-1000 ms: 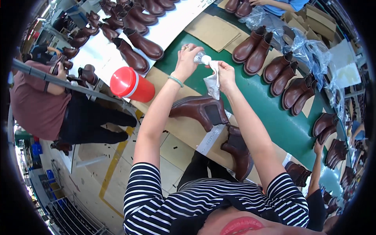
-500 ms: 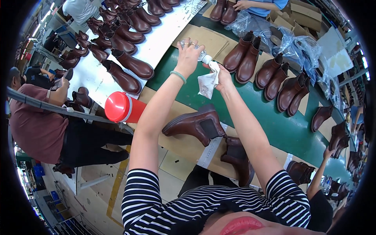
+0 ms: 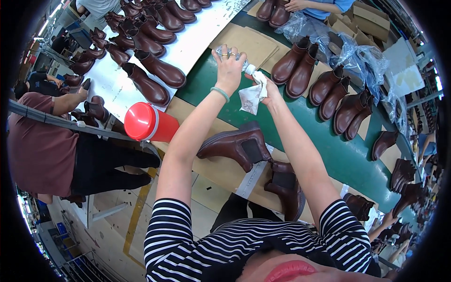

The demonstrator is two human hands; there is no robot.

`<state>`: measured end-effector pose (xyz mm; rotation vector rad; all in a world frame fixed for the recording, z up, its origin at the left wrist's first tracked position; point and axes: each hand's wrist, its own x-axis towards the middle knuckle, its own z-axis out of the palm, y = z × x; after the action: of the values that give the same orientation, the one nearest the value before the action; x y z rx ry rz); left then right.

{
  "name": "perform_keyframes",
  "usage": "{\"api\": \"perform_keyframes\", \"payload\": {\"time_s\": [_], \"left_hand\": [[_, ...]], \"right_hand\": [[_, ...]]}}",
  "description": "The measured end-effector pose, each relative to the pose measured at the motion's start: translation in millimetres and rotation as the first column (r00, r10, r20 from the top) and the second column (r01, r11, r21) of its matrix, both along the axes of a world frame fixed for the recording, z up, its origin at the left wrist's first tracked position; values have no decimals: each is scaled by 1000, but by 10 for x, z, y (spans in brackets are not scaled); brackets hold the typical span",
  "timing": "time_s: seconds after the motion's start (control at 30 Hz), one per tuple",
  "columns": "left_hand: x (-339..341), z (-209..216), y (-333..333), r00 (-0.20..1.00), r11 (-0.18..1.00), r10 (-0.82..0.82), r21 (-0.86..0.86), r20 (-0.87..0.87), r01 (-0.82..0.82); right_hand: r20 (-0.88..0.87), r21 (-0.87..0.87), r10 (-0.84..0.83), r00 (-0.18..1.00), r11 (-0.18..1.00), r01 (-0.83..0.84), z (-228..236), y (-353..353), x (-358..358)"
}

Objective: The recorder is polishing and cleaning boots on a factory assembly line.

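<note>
My left hand [image 3: 228,71] is wrapped round a clear plastic bottle [image 3: 219,50], which lies tilted with its white cap [image 3: 250,69] toward the right. Against that cap is a white cloth [image 3: 252,97] with grey smudges, pinched in my right hand [image 3: 271,91]; part of it hangs down. Both hands are above the green tabletop [image 3: 282,123]. Nearer to me, a brown ankle boot [image 3: 221,149] with dark elastic sides lies on its side on cardboard. Its neighbour, another brown boot [image 3: 293,199], is beneath my right forearm.
A red lidded container [image 3: 164,126] stands left of my left forearm. Rows of brown boots [image 3: 162,70] fill the white table [image 3: 199,37]. More pairs [image 3: 300,75] line the green table's far side, by clear plastic bags [image 3: 354,58]. Other people [image 3: 40,145] work around me.
My hands keep almost the same pose, bottle cap at the cloth. The view has shifted slightly. At far right, another person's hand and a boot have moved lower.
</note>
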<state>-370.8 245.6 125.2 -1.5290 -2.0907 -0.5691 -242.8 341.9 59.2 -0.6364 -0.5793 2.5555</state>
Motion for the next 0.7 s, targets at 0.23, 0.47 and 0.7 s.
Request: {"api": "perform_keyframes", "payload": {"time_s": [0.23,0.47,0.7], "left_hand": [[-10,-484,-335,809,1000,-14,5,587,13],[-433,-1249,-1507,345,915,191,-40,919,-401],[-292,-1496,-2001,177,915,88,-9,980,-402]], "right_hand": [[73,94,172,982,979,-178,-139,-8,127],[440,257,383,812,813,-522,120,-463,1274],[666,241,351,658,733,-636,-283,-1167,1907]]}}
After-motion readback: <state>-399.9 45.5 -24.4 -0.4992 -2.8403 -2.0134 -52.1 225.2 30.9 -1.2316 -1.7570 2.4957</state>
